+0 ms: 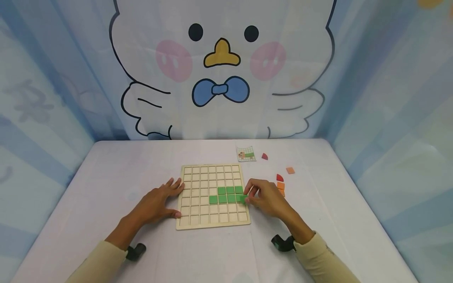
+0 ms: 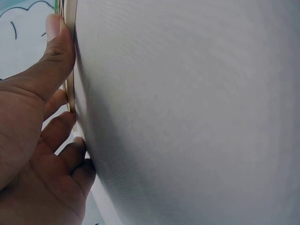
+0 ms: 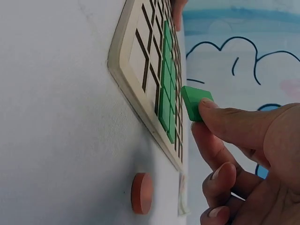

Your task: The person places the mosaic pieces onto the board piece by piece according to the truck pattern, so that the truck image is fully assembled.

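A pale wooden grid board (image 1: 204, 210) lies on the white table, with several green square tiles (image 1: 222, 199) set in two adjoining rows toward its right side. My left hand (image 1: 159, 202) rests along the board's left edge, fingers spread and thumb near the lower corner. Between thumb and fingertip, my right hand (image 1: 267, 196) pinches another green square tile (image 3: 191, 104) over the board's right edge. In the right wrist view this tile is tilted and held apart from the tiles in the grid. The left wrist view shows the left thumb (image 2: 58, 44) against the board's side.
Right of the board lie red quarter-round pieces (image 1: 280, 178), orange squares (image 1: 280, 185) and a lighter orange square (image 1: 290, 170). A small picture card (image 1: 245, 154) sits behind the board's right corner. A printed curtain (image 1: 219, 122) closes off the table's back.
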Action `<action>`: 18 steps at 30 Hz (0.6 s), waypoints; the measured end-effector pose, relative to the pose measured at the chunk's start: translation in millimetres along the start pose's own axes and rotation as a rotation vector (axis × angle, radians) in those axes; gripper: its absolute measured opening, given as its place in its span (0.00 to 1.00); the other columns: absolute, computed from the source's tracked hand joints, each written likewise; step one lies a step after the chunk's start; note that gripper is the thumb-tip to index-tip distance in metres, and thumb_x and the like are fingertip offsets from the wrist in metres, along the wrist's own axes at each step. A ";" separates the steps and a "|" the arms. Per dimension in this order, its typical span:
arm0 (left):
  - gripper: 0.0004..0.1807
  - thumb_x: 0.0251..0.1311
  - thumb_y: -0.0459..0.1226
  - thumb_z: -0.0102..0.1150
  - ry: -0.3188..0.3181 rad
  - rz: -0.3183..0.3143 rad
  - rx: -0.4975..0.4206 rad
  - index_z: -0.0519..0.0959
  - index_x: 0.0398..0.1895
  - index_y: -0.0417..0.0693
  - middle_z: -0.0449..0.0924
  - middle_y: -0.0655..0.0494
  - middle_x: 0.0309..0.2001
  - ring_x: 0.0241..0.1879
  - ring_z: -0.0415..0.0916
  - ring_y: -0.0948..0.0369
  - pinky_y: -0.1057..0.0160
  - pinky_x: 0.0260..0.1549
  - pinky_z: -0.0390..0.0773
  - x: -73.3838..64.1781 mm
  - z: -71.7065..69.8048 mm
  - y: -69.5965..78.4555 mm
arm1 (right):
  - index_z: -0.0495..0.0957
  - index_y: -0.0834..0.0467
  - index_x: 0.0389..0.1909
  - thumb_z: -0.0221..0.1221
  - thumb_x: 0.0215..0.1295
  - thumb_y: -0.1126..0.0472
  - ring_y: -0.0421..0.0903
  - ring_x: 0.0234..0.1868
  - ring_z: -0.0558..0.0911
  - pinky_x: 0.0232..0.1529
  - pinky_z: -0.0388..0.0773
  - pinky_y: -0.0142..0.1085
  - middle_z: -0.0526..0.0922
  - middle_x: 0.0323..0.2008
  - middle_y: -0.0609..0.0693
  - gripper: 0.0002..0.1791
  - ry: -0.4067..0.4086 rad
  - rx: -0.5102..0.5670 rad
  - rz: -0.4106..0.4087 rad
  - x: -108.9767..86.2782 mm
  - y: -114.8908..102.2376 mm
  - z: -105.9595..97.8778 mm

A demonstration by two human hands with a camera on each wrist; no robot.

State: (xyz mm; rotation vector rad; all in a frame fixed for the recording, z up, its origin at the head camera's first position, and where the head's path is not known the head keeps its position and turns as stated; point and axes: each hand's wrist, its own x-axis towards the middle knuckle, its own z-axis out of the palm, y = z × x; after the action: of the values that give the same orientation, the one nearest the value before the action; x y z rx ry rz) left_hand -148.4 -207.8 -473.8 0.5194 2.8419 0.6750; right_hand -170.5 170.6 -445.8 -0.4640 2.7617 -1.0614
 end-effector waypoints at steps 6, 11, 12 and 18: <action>0.58 0.49 0.53 0.81 0.004 0.005 0.005 0.63 0.82 0.48 0.56 0.45 0.84 0.84 0.51 0.37 0.27 0.74 0.62 -0.7 0.3 -0.6 | 0.84 0.50 0.39 0.75 0.64 0.63 0.44 0.28 0.73 0.30 0.67 0.32 0.82 0.28 0.42 0.09 -0.001 0.001 -0.025 6.6 -8.5 4.5; 0.57 0.49 0.53 0.81 0.006 0.006 0.002 0.64 0.82 0.47 0.57 0.45 0.84 0.84 0.51 0.37 0.27 0.74 0.62 -1.5 -0.2 0.7 | 0.84 0.49 0.38 0.75 0.63 0.62 0.43 0.27 0.72 0.30 0.67 0.32 0.83 0.29 0.41 0.09 0.001 -0.003 -0.030 12.0 -17.0 7.5; 0.57 0.49 0.53 0.81 0.006 0.006 0.002 0.64 0.82 0.47 0.57 0.45 0.84 0.83 0.52 0.37 0.27 0.74 0.62 -1.6 -0.3 1.1 | 0.84 0.49 0.38 0.75 0.63 0.62 0.43 0.27 0.72 0.29 0.67 0.32 0.83 0.29 0.41 0.09 0.000 -0.001 -0.037 13.0 -18.5 8.0; 0.57 0.49 0.52 0.81 0.009 0.009 0.007 0.64 0.82 0.48 0.56 0.45 0.84 0.84 0.52 0.37 0.27 0.74 0.62 -1.5 -0.4 1.7 | 0.83 0.48 0.38 0.75 0.64 0.62 0.43 0.23 0.71 0.26 0.66 0.31 0.84 0.29 0.41 0.10 -0.009 0.011 -0.079 19.8 -27.8 11.7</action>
State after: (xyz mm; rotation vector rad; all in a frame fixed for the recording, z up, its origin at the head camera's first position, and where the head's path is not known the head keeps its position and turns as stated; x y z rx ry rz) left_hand -146.6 -207.1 -472.5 0.5317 2.8529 0.6714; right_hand -179.9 137.2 -436.3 -0.5792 2.7493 -1.0888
